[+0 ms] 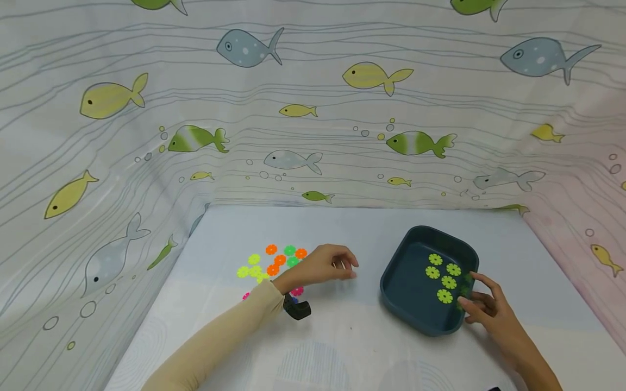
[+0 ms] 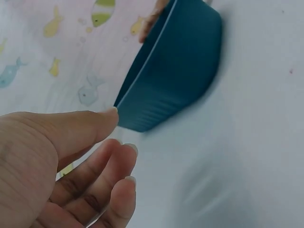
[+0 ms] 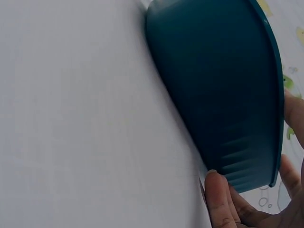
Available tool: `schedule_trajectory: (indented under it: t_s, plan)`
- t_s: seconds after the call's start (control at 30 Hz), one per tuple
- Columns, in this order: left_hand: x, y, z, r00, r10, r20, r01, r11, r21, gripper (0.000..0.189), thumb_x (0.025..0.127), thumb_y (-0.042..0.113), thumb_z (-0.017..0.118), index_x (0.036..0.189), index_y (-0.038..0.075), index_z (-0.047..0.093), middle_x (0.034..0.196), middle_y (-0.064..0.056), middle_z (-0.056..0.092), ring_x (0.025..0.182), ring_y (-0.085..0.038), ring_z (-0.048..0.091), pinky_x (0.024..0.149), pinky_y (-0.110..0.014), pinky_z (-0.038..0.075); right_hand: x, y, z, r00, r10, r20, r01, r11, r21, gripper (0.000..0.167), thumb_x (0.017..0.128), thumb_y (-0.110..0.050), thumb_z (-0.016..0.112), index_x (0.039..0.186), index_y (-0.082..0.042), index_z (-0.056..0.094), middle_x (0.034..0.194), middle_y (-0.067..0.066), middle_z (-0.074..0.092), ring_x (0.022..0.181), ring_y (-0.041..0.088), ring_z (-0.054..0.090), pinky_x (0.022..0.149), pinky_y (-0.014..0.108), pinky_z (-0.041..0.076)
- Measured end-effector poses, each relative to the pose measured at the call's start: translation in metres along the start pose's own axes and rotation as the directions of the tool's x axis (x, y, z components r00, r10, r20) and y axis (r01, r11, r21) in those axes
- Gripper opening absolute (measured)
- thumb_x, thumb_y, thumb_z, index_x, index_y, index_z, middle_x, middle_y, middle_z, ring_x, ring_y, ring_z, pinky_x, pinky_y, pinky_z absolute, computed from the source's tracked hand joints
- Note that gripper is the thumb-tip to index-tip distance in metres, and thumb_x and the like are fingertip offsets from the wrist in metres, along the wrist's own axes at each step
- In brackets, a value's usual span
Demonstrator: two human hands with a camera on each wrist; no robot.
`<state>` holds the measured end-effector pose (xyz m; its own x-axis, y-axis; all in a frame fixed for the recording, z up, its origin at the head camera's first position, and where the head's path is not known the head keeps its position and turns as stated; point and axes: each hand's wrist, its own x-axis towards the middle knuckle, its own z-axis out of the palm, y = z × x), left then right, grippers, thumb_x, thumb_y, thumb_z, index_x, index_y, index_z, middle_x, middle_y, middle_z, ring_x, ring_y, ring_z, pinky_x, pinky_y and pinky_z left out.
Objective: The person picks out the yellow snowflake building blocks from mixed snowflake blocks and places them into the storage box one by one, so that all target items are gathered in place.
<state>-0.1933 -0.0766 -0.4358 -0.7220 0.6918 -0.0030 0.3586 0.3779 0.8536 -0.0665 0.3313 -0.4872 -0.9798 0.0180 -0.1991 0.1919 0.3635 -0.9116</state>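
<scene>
1. The tray (image 1: 411,293), at 4 o'clock in the head view, is smooth, dark teal and plastic-looking: deep, round-cornered, with short ribs moulded outside.
2. Inside, toward its 3 o'clock wall, lie five yellow discs (image 1: 448,282), flat and flower-shaped with notched edges.
3. The right grip (image 1: 494,307) pinches the tray's wall at 4 o'clock.
4. The left grip (image 1: 330,264), at the tray's 9 o'clock, holds nothing, its fingers loosely bent.
5. Beyond it, farther toward 9 o'clock, loose discs (image 1: 280,260) in mixed neon colours are scattered on the pale worktop (image 1: 352,347).
6. The left wrist, cream sleeve (image 1: 220,336) and black wrist device (image 1: 296,309) hide some.
7. A fish-printed sheet (image 1: 318,130) rises at 12 o'clock.
</scene>
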Motion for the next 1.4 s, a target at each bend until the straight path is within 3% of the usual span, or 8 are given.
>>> schedule_trajectory:
  t_s: [0.47, 0.73, 0.97, 1.13, 1.4]
  plan:
    - [-0.034, -0.024, -0.018, 1.0, -0.023, -0.018, 0.023, 1.0, 0.002, 0.028, 0.095, 0.026, 0.077, 0.114, 0.008, 0.071, 0.095, 0.005, 0.071, 0.081, -0.019, 0.069, 0.072, -0.032, 0.058, -0.001, 0.0, -0.001, 1.0, -0.005, 0.001, 0.005, 1.0, 0.005, 0.076, 0.105, -0.036, 0.061, 0.16, -0.043, 0.009, 0.145, 0.031, 0.039, 0.093, 0.015, 0.065, 0.078, 0.031, 0.058]
    - [-0.056, -0.039, -0.032, 0.996, -0.083, -0.036, 0.083, 0.997, 0.002, 0.028, 0.096, 0.024, 0.076, 0.117, 0.007, 0.07, 0.098, 0.003, 0.072, 0.085, -0.023, 0.069, 0.075, -0.033, 0.057, -0.001, 0.002, -0.002, 1.0, 0.001, 0.009, -0.001, 1.0, 0.003, 0.076, 0.106, -0.036, 0.06, 0.16, -0.044, 0.008, 0.146, 0.03, 0.038, 0.093, 0.018, 0.065, 0.078, 0.03, 0.057]
    - [-0.073, -0.047, -0.047, 0.983, -0.148, -0.11, 0.156, 0.985, 0.069, 0.026, 0.094, 0.028, 0.077, 0.114, 0.013, 0.072, 0.098, 0.004, 0.068, 0.086, -0.02, 0.065, 0.074, -0.032, 0.055, -0.002, 0.003, -0.002, 1.0, -0.007, 0.01, 0.007, 1.0, -0.003, 0.077, 0.106, -0.035, 0.06, 0.161, -0.043, 0.007, 0.146, 0.032, 0.037, 0.092, 0.017, 0.065, 0.078, 0.03, 0.057]
    - [-0.085, -0.051, -0.057, 0.971, -0.186, -0.153, 0.194, 0.98, 0.04, 0.029, 0.094, 0.031, 0.078, 0.114, 0.012, 0.072, 0.096, 0.0, 0.068, 0.081, -0.026, 0.065, 0.067, -0.036, 0.055, -0.002, 0.001, -0.001, 1.0, -0.007, 0.002, 0.007, 1.0, 0.002, 0.078, 0.105, -0.036, 0.061, 0.161, -0.043, 0.008, 0.146, 0.031, 0.037, 0.092, 0.018, 0.065, 0.078, 0.029, 0.057]
    - [-0.104, -0.067, -0.068, 0.938, -0.269, -0.219, 0.278, 0.96, 0.013, 0.029, 0.092, 0.033, 0.079, 0.115, 0.016, 0.072, 0.096, -0.003, 0.067, 0.082, -0.024, 0.065, 0.069, -0.034, 0.056, -0.001, 0.002, -0.002, 1.0, -0.005, 0.01, 0.005, 1.0, 0.009, 0.078, 0.105, -0.036, 0.06, 0.161, -0.043, 0.007, 0.147, 0.03, 0.037, 0.094, 0.018, 0.065, 0.078, 0.03, 0.057]
